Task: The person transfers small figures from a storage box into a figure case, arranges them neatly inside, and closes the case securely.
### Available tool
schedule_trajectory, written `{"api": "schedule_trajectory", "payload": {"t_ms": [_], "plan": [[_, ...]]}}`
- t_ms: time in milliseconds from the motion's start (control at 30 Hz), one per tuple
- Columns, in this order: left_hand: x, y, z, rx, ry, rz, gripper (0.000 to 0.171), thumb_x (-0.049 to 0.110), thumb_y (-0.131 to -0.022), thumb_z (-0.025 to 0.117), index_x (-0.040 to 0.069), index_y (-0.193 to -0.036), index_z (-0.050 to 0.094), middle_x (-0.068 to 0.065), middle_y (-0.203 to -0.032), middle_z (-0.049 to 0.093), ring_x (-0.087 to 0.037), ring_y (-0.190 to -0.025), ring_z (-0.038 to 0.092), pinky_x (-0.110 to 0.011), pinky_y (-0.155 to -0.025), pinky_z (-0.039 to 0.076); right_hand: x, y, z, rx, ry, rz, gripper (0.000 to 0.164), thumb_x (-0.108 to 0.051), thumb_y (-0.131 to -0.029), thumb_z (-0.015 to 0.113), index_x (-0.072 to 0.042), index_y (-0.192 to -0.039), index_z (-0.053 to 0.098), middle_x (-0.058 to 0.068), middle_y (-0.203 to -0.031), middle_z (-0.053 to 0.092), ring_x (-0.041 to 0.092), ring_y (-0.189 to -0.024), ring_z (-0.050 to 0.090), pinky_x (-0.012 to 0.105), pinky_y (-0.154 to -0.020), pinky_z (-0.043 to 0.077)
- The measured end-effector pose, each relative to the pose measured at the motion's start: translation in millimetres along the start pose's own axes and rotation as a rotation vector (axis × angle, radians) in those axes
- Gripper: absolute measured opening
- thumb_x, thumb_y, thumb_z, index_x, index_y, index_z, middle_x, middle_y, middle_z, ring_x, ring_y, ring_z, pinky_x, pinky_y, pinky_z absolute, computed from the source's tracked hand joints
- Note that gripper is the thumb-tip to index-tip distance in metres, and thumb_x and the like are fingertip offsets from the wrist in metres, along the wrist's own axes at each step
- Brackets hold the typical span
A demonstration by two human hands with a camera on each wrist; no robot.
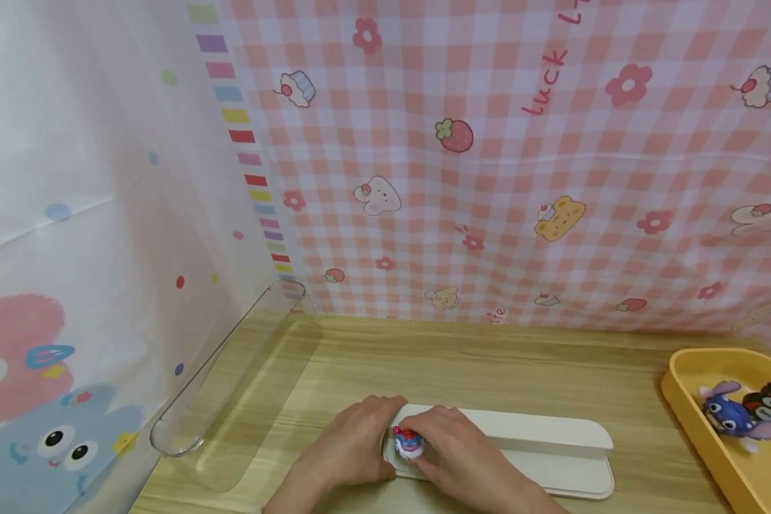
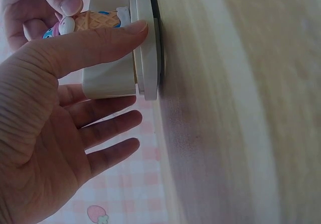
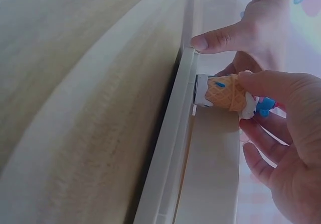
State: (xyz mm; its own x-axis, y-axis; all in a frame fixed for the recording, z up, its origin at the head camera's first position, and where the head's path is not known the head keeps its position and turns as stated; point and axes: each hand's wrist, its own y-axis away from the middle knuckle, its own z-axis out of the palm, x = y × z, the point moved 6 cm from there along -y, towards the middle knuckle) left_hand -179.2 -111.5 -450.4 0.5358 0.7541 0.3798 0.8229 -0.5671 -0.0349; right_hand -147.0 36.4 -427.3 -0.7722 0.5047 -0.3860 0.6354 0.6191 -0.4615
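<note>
Fingers of the right hand (image 1: 452,439) pinch a waffle-textured figurine (image 1: 409,444), upright at the left end of a smooth, round-cornered white stand (image 1: 555,467). Nearly straight, the left hand's (image 1: 353,442) thumb and fingers touch that end. Wood-grained tabletop (image 1: 488,364) separates the stand from a transparent trough (image 1: 231,371) and a round-rimmed yellow tray (image 1: 694,421).

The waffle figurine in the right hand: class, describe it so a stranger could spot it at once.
On the wooden table, find the long white stand. At its left end in the head view, the right hand pinches the figurine. Its orange waffle body and blue-and-red top set it apart from the blue, big-eared figure and the dark one in the yellow tray.
</note>
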Motion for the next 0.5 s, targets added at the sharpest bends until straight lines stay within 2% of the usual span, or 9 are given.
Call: {"api": "schedule_trajectory", "payload": {"t_ms": [267,500], "plan": [[-0.1,-0.8,-0.6,0.005,0.014,0.012,0.077,0.017,-0.062,0.101,0.019,-0.127,0.06,0.011,-0.11,0.065,-0.009,-0.103,0.06,-0.031,-0.09,0.055,0.4,1.1,-0.3,0.014,0.001,-0.001,0.044,-0.01,-0.08,0.089,-0.013,-0.119,0.069,-0.009,-0.111,0.07,0.007,-0.101,0.063,0.035,-0.093,0.055],[0.5,-0.1,-1.0,0.002,0.026,0.002,0.079,0.017,-0.062,0.101,0.018,-0.129,0.06,0.01,-0.113,0.066,-0.009,-0.104,0.06,-0.032,-0.092,0.055,0.3,1.9,0.2,0.028,0.0,-0.015,0.045,-0.011,-0.08,0.09,-0.012,-0.12,0.069,-0.008,-0.113,0.07,0.008,-0.102,0.063,0.034,-0.093,0.055]]}}
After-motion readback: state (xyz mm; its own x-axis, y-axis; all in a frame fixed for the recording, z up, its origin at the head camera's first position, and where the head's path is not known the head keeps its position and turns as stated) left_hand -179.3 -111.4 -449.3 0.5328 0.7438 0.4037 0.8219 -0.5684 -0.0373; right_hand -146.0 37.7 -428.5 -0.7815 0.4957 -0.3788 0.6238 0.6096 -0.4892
